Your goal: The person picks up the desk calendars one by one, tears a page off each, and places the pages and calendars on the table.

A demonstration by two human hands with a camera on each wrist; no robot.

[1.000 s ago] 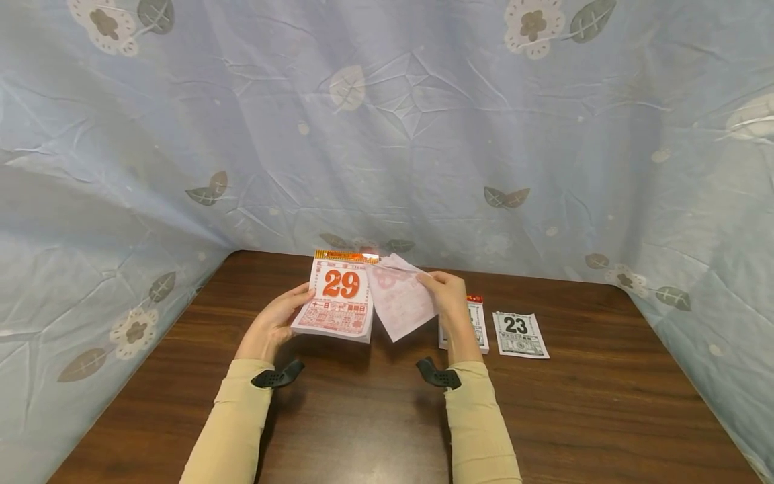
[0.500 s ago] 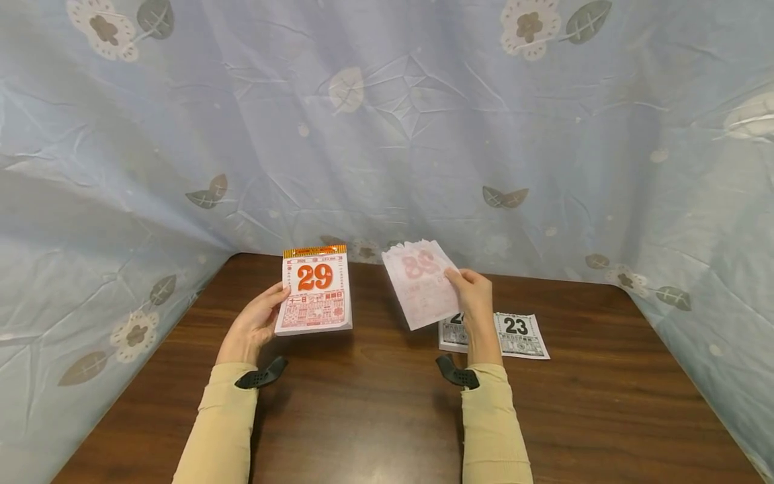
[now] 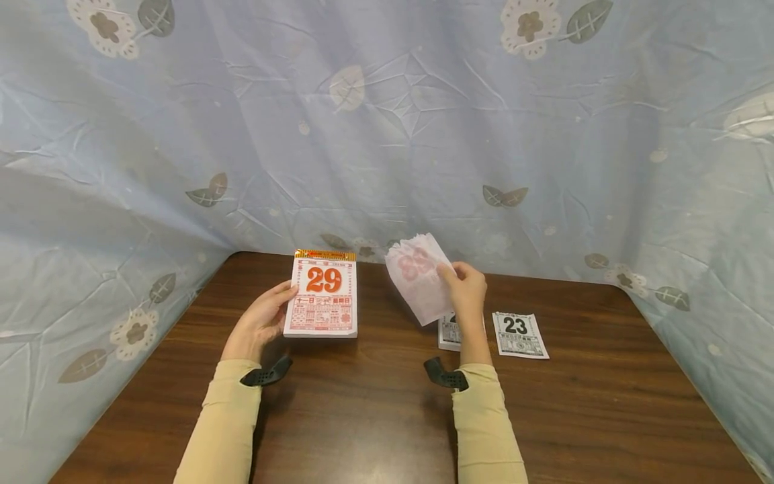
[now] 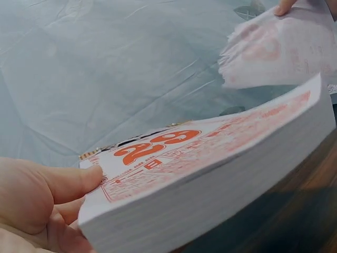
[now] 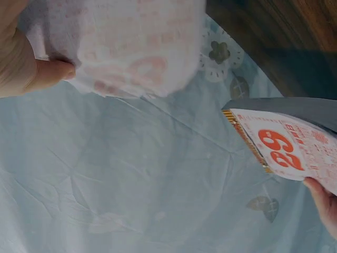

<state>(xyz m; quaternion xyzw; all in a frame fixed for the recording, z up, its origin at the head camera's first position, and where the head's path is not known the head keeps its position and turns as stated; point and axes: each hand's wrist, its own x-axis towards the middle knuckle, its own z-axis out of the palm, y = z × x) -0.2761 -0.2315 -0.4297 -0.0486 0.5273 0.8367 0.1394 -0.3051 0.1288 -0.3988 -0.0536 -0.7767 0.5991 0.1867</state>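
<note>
My left hand (image 3: 264, 316) grips a thick tear-off calendar (image 3: 323, 296) by its left edge, thumb on the front page. That page shows a red 29 below a gold and red binding strip; the block's thick page edge faces the left wrist view. In my right hand (image 3: 468, 292), thumb and fingers pinch torn-off calendar sheets (image 3: 420, 279) by their right side. The ragged torn edge points up, and red print shows faintly through from the other face. In the right wrist view the sheets (image 5: 131, 47) hang apart from the calendar (image 5: 284, 145).
A second calendar block (image 3: 448, 334) with black print lies on the brown wooden table (image 3: 375, 417), partly hidden behind the right hand and sheets. To its right lies a loose page (image 3: 521, 335) printed 23. A floral curtain (image 3: 387, 168) borders the table's back and sides.
The torn sheets have parted from the calendar and moved right with my right hand. My left hand carried the calendar left, then slightly back right.
</note>
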